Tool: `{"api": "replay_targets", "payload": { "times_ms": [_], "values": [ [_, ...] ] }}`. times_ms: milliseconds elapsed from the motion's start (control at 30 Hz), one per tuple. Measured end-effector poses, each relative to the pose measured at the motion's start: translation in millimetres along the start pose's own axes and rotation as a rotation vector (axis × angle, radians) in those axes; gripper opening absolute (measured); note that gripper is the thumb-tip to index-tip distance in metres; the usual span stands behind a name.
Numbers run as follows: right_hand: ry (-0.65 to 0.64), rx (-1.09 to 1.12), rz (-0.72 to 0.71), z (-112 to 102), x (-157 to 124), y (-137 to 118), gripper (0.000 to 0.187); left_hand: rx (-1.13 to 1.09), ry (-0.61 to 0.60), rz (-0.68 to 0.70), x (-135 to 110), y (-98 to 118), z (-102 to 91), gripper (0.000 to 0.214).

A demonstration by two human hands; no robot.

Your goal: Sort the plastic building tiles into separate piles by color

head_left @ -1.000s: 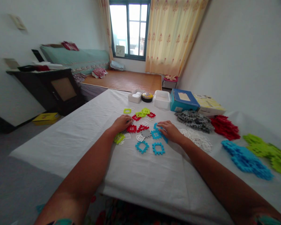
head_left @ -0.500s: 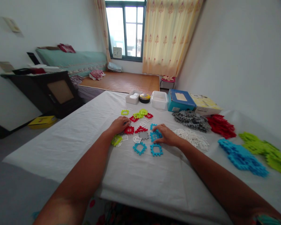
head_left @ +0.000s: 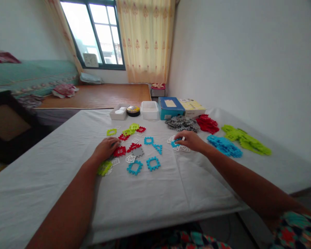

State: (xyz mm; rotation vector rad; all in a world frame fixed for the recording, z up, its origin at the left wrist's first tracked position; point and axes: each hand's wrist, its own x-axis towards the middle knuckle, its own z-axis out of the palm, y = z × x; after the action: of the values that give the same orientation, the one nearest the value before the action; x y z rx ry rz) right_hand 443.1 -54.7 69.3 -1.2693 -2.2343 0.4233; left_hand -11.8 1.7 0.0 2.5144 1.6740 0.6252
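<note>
My right hand (head_left: 188,140) pinches a blue interlocking building piece (head_left: 175,143) above a few white lattice pieces (head_left: 184,149). On the left, my left hand (head_left: 105,148) rests on the cloth, fingers stretched beside a red window-like building piece (head_left: 119,151); its fingertips are partly hidden. Between the hands lie a grey notched piece (head_left: 137,152), a blue triangle frame (head_left: 158,148) and several blue square frames, one of them nearest me (head_left: 153,168). A lime-green piece (head_left: 104,168) sits below my left wrist.
Behind the pieces stand a white box (head_left: 118,116), a round black-and-yellow tin (head_left: 133,111), a clear plastic tub (head_left: 149,118) and a blue carton (head_left: 171,112). Piles of grey (head_left: 182,123), red (head_left: 207,124), blue (head_left: 224,146) and lime-green pieces (head_left: 245,139) lie rightward.
My right hand has moved right, from the blue frames to the white pieces, with a blue piece now in its fingers. The view has turned right. My left hand has stayed beside the red piece.
</note>
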Motion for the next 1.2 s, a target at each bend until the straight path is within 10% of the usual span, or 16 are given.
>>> {"api": "replay_targets", "payload": {
  "times_ms": [167, 467, 667, 900, 1200],
  "values": [
    [0.424, -0.118, 0.395, -80.9, -72.4, 81.1, 0.036, 0.010, -0.014, 0.016, 2.9, -1.5, -1.3, 0.046],
    [0.286, -0.304, 0.586, -99.2, -155.0, 134.5, 0.035, 0.011, -0.009, 0.003, 3.4, 0.8, -2.1, 0.047],
    [0.490, -0.485, 0.349, -60.7, -114.2, 73.0, 0.031, 0.021, -0.015, -0.016, 0.3, 9.0, -3.6, 0.045],
    [-0.058, -0.162, -0.197, 49.3, -23.0, -42.4, 0.025, 0.021, -0.023, -0.020, -2.6, 13.0, -4.5, 0.043],
    [-0.190, -0.388, -0.056, 93.6, 22.5, -49.3, 0.030, 0.005, -0.010, -0.010, -2.3, 9.4, -1.3, 0.042]
  ]
}}
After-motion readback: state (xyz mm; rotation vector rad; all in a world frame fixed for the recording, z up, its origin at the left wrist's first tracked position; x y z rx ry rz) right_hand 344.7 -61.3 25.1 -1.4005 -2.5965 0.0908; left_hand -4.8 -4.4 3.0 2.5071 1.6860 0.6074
